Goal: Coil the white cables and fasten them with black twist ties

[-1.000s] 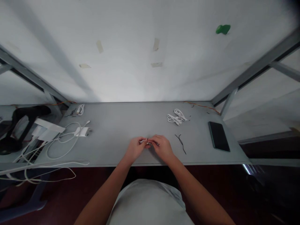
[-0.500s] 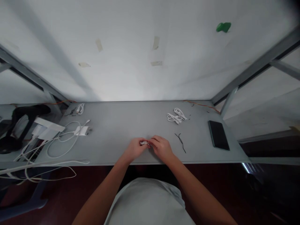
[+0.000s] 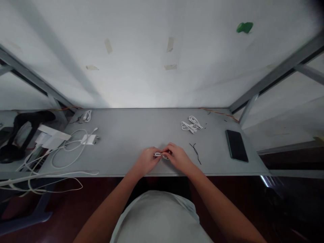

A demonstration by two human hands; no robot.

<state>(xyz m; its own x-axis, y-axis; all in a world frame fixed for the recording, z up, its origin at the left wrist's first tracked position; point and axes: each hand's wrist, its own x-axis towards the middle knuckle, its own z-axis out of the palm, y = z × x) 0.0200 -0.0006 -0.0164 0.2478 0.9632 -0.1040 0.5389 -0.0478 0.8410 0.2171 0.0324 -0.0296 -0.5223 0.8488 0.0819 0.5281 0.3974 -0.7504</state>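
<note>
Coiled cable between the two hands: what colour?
White. The small coiled cable pinched between left hand and right hand shows best in the head view.

No writing, label, brand, number or sign can be read anywhere. The phone (image 3: 236, 145) on the worktop (image 3: 131, 135) shows a dark, blank screen; the white charger (image 3: 90, 139) carries no legible marking; the tape strips (image 3: 170, 66) and green patch (image 3: 244, 27) on the wall are bare.
</note>
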